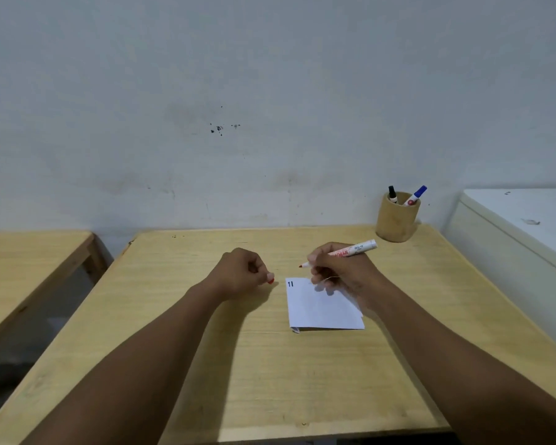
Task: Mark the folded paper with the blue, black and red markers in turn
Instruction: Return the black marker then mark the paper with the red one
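Nearest, our folded paper [323, 308] lay unpinned on the tabletop [270, 380]; a stroke might drag it. Our left hand [244, 273] pinched the red cap [271, 280], our right hand [341, 268] gripped the uncapped red marker [350, 251], which could smudge.

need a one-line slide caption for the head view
Right hand holds the uncapped red marker over the folded paper, left hand holds its cap; blue and black markers sit in the cup.

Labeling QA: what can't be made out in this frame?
- Head view: red cap, mostly hidden in the left hand.
- Folded paper: far right corner covered by the right hand.
- Its two marks: colours too small to tell.
- Red marker: label blurred.
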`<act>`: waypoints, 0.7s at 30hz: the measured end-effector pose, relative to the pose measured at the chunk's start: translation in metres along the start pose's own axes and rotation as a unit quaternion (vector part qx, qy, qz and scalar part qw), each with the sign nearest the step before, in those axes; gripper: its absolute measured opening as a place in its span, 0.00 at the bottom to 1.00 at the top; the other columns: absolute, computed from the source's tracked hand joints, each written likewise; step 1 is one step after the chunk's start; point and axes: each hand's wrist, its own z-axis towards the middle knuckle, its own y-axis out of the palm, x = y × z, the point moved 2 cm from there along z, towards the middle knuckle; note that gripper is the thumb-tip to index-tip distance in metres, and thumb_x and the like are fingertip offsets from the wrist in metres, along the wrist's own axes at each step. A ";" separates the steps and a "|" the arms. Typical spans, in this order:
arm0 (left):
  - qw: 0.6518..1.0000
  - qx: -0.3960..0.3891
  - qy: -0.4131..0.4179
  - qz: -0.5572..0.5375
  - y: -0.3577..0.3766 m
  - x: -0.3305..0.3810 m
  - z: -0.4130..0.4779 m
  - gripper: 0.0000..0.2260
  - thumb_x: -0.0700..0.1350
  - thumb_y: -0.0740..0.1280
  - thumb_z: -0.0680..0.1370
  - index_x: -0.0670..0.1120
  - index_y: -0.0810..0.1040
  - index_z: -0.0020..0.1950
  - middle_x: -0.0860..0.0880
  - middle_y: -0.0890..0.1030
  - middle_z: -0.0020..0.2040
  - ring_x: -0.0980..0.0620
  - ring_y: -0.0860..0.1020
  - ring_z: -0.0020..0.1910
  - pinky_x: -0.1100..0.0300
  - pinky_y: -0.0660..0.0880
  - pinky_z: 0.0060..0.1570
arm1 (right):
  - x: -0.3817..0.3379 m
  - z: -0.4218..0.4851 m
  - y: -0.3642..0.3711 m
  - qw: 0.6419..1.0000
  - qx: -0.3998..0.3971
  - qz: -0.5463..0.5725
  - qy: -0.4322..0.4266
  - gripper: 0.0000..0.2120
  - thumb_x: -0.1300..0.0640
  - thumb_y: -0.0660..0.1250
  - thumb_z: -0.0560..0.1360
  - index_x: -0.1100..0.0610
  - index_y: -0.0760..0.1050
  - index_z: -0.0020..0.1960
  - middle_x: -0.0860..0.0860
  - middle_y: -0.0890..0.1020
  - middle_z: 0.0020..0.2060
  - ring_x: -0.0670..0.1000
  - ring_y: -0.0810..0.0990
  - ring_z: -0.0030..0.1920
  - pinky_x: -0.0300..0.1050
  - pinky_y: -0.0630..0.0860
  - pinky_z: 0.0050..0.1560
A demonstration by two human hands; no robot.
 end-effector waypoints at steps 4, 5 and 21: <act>0.998 -0.003 0.023 0.062 0.005 0.002 -0.001 0.05 0.47 0.74 0.74 0.45 0.85 0.42 0.59 0.81 0.31 0.67 0.75 0.30 0.74 0.66 0.30 | 0.024 0.005 0.013 0.998 0.054 -0.020 -0.004 0.04 0.63 0.72 0.74 0.61 0.78 0.42 0.62 0.84 0.34 0.56 0.81 0.30 0.43 0.66 0.26; 0.997 -0.001 0.023 0.068 0.005 0.002 -0.001 0.05 0.46 0.74 0.74 0.45 0.85 0.42 0.59 0.81 0.32 0.65 0.75 0.31 0.74 0.67 0.30 | 0.026 0.006 0.015 0.998 0.066 -0.021 -0.004 0.04 0.64 0.71 0.75 0.62 0.77 0.41 0.62 0.85 0.34 0.57 0.82 0.30 0.42 0.67 0.26; 0.998 0.015 0.016 0.065 0.010 -0.002 0.000 0.07 0.48 0.75 0.74 0.44 0.84 0.43 0.57 0.83 0.36 0.61 0.77 0.36 0.67 0.69 0.35 | 0.036 0.004 0.020 0.992 0.088 -0.087 -0.036 0.08 0.64 0.71 0.71 0.70 0.80 0.45 0.63 0.87 0.37 0.56 0.86 0.34 0.43 0.75 0.31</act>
